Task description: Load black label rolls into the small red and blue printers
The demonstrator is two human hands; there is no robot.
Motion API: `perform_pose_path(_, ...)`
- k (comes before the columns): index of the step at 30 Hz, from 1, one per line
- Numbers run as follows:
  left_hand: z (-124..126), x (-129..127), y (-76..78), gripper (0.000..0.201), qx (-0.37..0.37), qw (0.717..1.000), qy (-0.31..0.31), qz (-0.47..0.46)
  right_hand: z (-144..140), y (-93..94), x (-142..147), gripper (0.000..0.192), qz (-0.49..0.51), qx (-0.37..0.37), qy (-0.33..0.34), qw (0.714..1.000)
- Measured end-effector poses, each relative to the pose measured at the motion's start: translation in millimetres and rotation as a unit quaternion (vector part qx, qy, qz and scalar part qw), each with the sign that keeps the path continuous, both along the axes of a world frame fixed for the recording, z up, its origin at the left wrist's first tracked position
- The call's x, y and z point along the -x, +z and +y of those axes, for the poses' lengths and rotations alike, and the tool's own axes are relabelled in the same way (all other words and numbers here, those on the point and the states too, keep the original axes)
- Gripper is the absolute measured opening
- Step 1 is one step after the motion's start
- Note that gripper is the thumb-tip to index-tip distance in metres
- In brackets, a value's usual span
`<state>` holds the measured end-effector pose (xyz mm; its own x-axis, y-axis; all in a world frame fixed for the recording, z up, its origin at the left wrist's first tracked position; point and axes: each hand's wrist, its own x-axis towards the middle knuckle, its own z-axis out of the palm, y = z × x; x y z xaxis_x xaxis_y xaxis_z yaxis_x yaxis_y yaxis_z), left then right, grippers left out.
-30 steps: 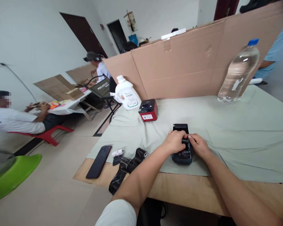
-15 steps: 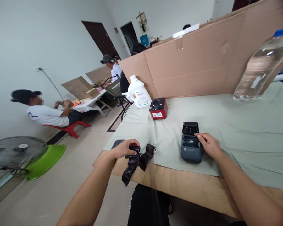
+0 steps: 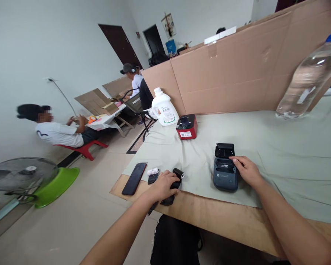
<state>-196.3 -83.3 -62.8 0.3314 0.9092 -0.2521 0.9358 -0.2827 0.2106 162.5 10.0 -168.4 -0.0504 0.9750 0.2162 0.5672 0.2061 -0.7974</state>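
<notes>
My left hand (image 3: 164,184) is closed on a black film strip at the table's front edge. The strip's black roll (image 3: 178,173) lies just past my fingertips, and a loose end hangs below the hand. Left of them are a small white roll (image 3: 153,171) and a black piece, beside a dark phone (image 3: 134,179). My right hand (image 3: 247,172) holds the right side of a dark blue portable printer (image 3: 225,178) near its hinge, fingertips pinched together. Its black lid (image 3: 224,149) stands raised, and the compartment shows.
A red box-shaped device (image 3: 188,131) and a white jug (image 3: 165,110) stand before the cardboard partition (image 3: 223,73). A large water bottle (image 3: 306,81) is at the right. Leftward are a fan (image 3: 23,175), a green basin (image 3: 57,186) and a seated person (image 3: 60,129).
My left hand has moved right, from beside the phone to the black roll. The phone and small white roll have come into view. My right hand stays at the printer.
</notes>
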Motion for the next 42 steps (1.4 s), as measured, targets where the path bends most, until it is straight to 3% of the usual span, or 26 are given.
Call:
perform_pose_path(5,16,0,-5.2,0.014,-0.074,0.996,0.055,0.008,0,0.5,-1,0.044,-0.002,0.004,0.001,1.0)
perform_pose_path(8,28,11,-4.2,0.023,-0.1,0.992,0.081,-0.006,0,1.2,-1,0.044,0.001,0.001,0.0,1.0)
perform_pose_path(11,34,31,4.0,0.034,-0.065,0.992,0.104,0.028,0,1.9,-1,0.044,-0.001,0.004,-0.005,1.0)
perform_pose_path(15,24,54,8.3,0.041,0.025,0.994,0.055,0.088,1,1.8,0,0.042,0.002,-0.008,-0.001,1.0)
perform_pose_path(20,7,65,1.6,0.032,-0.002,0.998,0.052,0.046,2,0.5,0,0.042,0.006,-0.01,0.0,1.0)
perform_pose_path(23,3,75,20.7,0.026,-0.009,0.991,0.128,0.045,1,0.4,0,0.044,0.006,-0.007,-0.001,1.0)
perform_pose_path(26,-1,80,60.8,0.028,0.008,0.98,0.2,-0.005,0,1.9,2,0.043,0.007,-0.004,-0.003,1.0)
perform_pose_path(29,-3,57,99.7,0.036,0.192,0.957,0.116,-0.186,-1,4.2,3,0.041,0.004,0.002,-0.01,1.0)
perform_pose_path(32,4,3,111.2,0.037,0.342,0.908,-0.036,-0.241,-1,6.0,4,0.04,0.002,0.005,-0.015,1.0)
perform_pose_path(34,18,-41,99.5,0.036,0.318,0.909,-0.101,-0.25,-2,6.5,4,0.04,0.003,0.003,-0.014,1.0)
perform_pose_path(36,36,-82,77.2,0.035,0.265,0.913,-0.148,-0.271,-3,6.8,4,0.04,0.005,0.0,-0.012,1.0)
perform_pose_path(39,69,-128,40.9,0.038,0.133,0.94,-0.145,-0.28,-4,7.3,4,0.038,0.008,-0.005,-0.008,1.0)
perform_pose_path(42,96,-155,16.4,0.031,0.03,0.97,-0.149,-0.188,-4,8.1,4,0.036,0.011,-0.013,-0.007,1.0)
